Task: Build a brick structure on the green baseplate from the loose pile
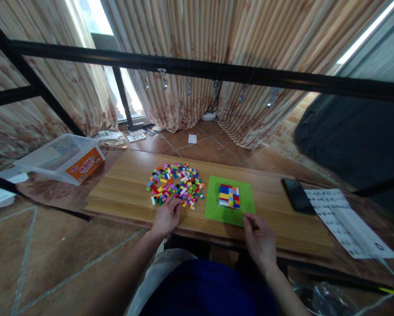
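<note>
A ring-shaped pile of small multicoloured building bricks [193, 188] lies on the wooden board. At its front edge is my left hand [167, 216], fingers curled down among the nearest bricks; whatever they pinch is hidden. To the right of the pile lies a green studded baseplate [213, 210]. A rectangular block of joined bricks [229, 196], in blue, yellow, red, white and orange, sits near its middle. My right hand [260, 239] is closed, with its fingertips at the baseplate's front right corner. I cannot see what, if anything, is inside its fingers.
A clear plastic box [60, 158] with an orange label stands at the left end. On the right lie a black phone [297, 195] and printed paper sheets [351, 224]. A black metal bar [197, 66] crosses beyond the table, with small clear pendants hanging from it.
</note>
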